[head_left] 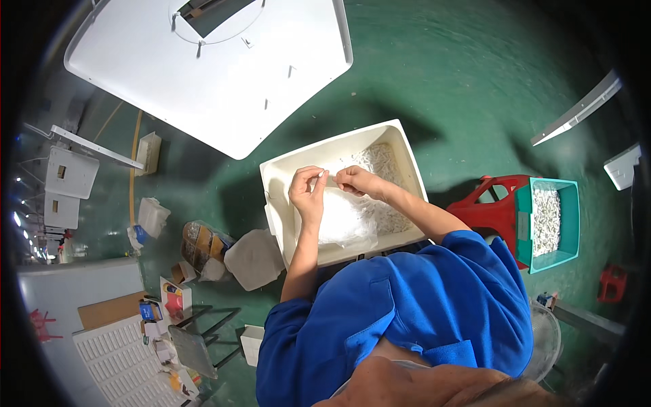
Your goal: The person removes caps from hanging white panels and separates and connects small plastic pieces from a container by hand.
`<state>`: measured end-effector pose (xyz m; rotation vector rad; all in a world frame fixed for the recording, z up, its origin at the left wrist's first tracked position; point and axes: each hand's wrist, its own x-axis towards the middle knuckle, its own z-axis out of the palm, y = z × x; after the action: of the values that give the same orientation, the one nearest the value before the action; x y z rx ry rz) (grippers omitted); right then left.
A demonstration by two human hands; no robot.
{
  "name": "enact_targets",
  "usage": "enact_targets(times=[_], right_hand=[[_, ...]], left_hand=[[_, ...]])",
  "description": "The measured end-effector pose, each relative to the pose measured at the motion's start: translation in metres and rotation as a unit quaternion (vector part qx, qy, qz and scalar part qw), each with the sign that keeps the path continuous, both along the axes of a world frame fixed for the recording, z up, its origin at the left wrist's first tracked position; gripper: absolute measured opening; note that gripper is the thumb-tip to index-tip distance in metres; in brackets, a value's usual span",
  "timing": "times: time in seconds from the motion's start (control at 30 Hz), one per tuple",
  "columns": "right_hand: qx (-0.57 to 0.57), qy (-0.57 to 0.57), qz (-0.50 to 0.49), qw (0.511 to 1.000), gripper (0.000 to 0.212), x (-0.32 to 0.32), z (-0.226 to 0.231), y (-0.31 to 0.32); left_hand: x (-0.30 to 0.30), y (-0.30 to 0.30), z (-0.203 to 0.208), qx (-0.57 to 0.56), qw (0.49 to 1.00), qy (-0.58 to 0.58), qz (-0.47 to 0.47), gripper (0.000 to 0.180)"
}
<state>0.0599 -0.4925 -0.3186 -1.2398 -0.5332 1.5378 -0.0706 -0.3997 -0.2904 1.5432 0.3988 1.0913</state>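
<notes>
My left hand [309,192] is raised over a cream plastic tub [407,146], its thumb and fingertips pinched on a tiny white piece [324,174]. Close beside it on the right, my right hand [357,181] is closed, thumb against the curled fingers. Whatever it grips is too small to make out. Beneath both hands the tub holds a clear plastic bag [346,227], bright with glare, on its left and middle. Many small white and grey pieces [378,161] lie loose along its right side.
A large white panel [203,81] with a rectangular cutout hangs at the upper left. To my right, a teal bin [569,224] full of small white pieces rests on a red stool [498,203]. A pale stool [254,260] and a bag of packed goods [200,244] stand left.
</notes>
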Motion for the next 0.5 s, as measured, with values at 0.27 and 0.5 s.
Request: enact_targets(times=[0.27, 0.5], right_hand=[[0.013, -0.611, 0.252, 0.750, 0.032, -0.030, -0.019, 0.001], [0.025, -0.641, 0.262, 0.721, 0.029, -0.020, -0.020, -0.011]], left_hand=[[-0.006, 0.012, -0.013, 0.030, 0.998, 0.043, 0.028, 0.009], [0.006, 0.004, -0.049, 0.023, 0.959, 0.268, -0.088, 0.013]])
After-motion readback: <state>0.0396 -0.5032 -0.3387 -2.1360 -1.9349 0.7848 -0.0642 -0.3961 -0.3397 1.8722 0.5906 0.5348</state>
